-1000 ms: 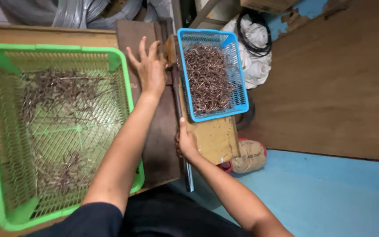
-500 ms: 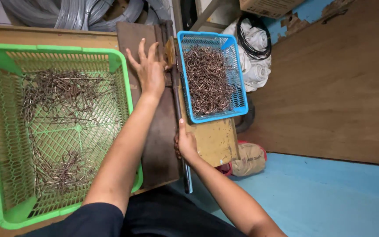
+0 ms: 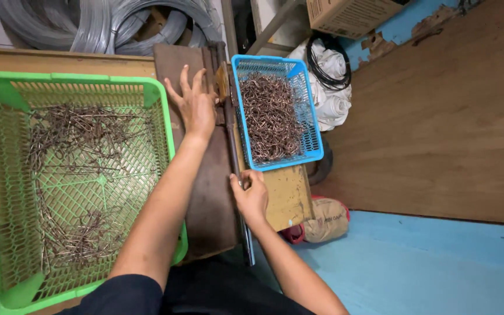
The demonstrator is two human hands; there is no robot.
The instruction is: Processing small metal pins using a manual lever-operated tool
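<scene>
My left hand [image 3: 196,106] lies flat with fingers spread on a dark brown board [image 3: 208,198], close to the top of a long metal lever bar [image 3: 235,169]. My right hand [image 3: 252,195] is closed around the lower part of that bar. To the left stands a large green mesh basket [image 3: 164,105] with several thin straight wire pieces scattered in it. To the right of the bar sits a smaller blue mesh basket [image 3: 313,134] heaped with bent brown wire hooks [image 3: 269,116].
Coils of grey wire [image 3: 88,23] lie at the back. A cardboard box [image 3: 351,14], white sacks with black cable [image 3: 331,76] and a tan bag [image 3: 328,219] sit to the right. A wooden panel [image 3: 438,116] and blue floor [image 3: 427,268] lie beyond.
Both hands stay almost where they were. The right hand has shifted slightly along the bar; the view has moved a little.
</scene>
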